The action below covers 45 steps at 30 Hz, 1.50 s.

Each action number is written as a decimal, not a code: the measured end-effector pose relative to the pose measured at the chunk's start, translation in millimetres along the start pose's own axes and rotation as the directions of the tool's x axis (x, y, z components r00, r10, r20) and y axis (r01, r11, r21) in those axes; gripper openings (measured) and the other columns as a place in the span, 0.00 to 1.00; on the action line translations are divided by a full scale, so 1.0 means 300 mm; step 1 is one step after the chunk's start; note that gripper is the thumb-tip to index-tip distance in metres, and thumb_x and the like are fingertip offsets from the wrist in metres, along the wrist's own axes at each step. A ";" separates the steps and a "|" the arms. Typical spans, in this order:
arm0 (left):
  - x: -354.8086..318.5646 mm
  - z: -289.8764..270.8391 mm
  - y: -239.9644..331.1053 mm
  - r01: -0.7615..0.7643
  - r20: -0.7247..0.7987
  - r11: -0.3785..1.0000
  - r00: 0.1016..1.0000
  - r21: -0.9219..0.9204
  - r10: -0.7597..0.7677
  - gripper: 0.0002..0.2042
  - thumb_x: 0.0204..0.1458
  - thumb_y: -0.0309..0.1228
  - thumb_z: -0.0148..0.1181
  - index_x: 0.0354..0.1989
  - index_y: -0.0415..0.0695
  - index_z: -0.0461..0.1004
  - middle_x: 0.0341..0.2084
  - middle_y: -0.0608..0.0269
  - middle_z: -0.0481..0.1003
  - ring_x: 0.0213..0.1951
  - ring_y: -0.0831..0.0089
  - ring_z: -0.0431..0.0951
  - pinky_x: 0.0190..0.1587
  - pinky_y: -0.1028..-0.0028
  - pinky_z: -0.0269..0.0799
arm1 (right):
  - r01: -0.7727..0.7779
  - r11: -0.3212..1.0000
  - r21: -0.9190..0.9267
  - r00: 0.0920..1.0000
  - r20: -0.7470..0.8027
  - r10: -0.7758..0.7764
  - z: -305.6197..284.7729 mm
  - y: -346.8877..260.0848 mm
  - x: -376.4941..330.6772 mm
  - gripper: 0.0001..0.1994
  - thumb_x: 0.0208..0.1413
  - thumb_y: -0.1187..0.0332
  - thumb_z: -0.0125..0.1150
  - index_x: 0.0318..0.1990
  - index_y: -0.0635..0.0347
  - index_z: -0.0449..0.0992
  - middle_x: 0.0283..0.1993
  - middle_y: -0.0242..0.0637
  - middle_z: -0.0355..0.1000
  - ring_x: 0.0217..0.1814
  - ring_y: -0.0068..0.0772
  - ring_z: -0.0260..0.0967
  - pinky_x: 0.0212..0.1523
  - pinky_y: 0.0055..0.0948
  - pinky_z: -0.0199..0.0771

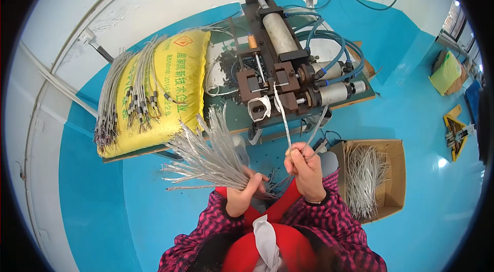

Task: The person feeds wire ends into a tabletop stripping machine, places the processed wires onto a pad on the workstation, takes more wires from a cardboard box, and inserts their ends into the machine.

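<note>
My left hand [246,193] is wrapped round a thick bundle of silver braided cables [208,151], whose loose ends fan out up and to the left. Pinched in my right hand [304,169] is a single silver cable [284,123]. Its far tip reaches up to the jaws of a brown metal machine [272,87] with pneumatic cylinders. Another length of cable rises from the same hand, to the right of the first. A white wrapped piece [259,108] sits at the machine's front, left of the cable tip.
A yellow sack [167,97] on the green table [239,123] bears rows of cables with dark ends. Dark scraps [226,69] lie beside the machine. A cardboard box [395,179] of cables stands on the floor at right. Blue hoses [355,51] loop behind; a yellow frame [454,133] lies far right.
</note>
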State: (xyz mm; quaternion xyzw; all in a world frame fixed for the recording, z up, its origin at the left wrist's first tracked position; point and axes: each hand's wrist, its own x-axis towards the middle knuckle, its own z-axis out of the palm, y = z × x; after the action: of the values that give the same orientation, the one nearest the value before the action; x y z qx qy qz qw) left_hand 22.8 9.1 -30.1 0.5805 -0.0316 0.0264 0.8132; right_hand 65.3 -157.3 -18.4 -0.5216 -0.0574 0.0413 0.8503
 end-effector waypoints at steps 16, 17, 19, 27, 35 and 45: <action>-0.001 0.012 0.039 0.071 0.007 0.996 0.997 0.045 -0.071 0.06 0.54 0.24 0.51 0.27 0.39 0.64 0.16 0.61 0.69 0.21 0.74 0.70 0.37 0.70 0.71 | 0.188 0.978 -0.093 0.974 0.144 -0.173 0.081 -0.020 -0.021 0.06 0.64 0.70 0.41 0.41 0.61 0.64 0.27 0.32 0.65 0.25 0.16 0.58 0.27 0.17 0.59; 0.000 0.015 0.043 0.122 0.004 0.990 0.992 0.063 -0.123 0.06 0.54 0.24 0.52 0.27 0.39 0.64 0.16 0.61 0.69 0.21 0.74 0.70 0.37 0.73 0.71 | 0.183 0.979 -0.089 0.975 0.147 -0.168 0.088 -0.023 -0.033 0.06 0.64 0.70 0.41 0.41 0.61 0.64 0.27 0.32 0.65 0.25 0.16 0.58 0.27 0.17 0.59; -0.003 0.009 0.037 0.122 0.014 0.992 0.992 0.022 -0.123 0.06 0.54 0.24 0.54 0.27 0.39 0.65 0.18 0.63 0.70 0.23 0.77 0.70 0.38 0.74 0.71 | 0.070 0.986 -0.150 0.989 0.136 -0.050 0.096 -0.018 -0.059 0.03 0.61 0.73 0.47 0.41 0.61 0.64 0.27 0.30 0.64 0.27 0.16 0.60 0.27 0.17 0.61; -0.027 -0.025 -0.030 0.155 0.073 0.983 0.986 -0.100 -0.148 0.10 0.51 0.27 0.59 0.41 0.37 0.72 0.33 0.63 0.74 0.37 0.77 0.74 0.38 0.78 0.71 | 0.467 0.671 -0.576 0.884 0.315 -0.346 0.185 -0.029 -0.039 0.12 0.40 0.76 0.66 0.33 0.64 0.72 0.29 0.41 0.68 0.25 0.37 0.70 0.24 0.28 0.70; -0.003 -0.036 -0.014 0.141 0.182 0.987 0.971 0.076 -0.153 0.11 0.54 0.28 0.57 0.43 0.37 0.72 0.35 0.62 0.74 0.37 0.77 0.73 0.36 0.78 0.71 | 0.407 0.735 -0.543 0.913 0.244 -0.325 0.189 -0.018 -0.038 0.09 0.43 0.78 0.64 0.32 0.67 0.71 0.30 0.38 0.69 0.25 0.30 0.69 0.24 0.25 0.68; -0.013 -0.006 -0.024 0.137 0.024 0.980 0.990 0.146 -0.142 0.13 0.51 0.26 0.60 0.44 0.36 0.69 0.37 0.63 0.73 0.38 0.76 0.73 0.38 0.76 0.71 | 0.174 0.782 -0.598 0.981 0.038 -0.188 0.174 -0.019 -0.052 0.08 0.42 0.78 0.62 0.32 0.65 0.72 0.29 0.40 0.70 0.25 0.32 0.70 0.27 0.25 0.69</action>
State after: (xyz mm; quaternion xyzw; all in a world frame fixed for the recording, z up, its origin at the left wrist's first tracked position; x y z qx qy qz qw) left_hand 19.4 8.5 -37.7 0.6390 -0.0028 -0.0385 0.7682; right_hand 42.7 -115.9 9.1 -0.7557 -0.1072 -0.0668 0.6426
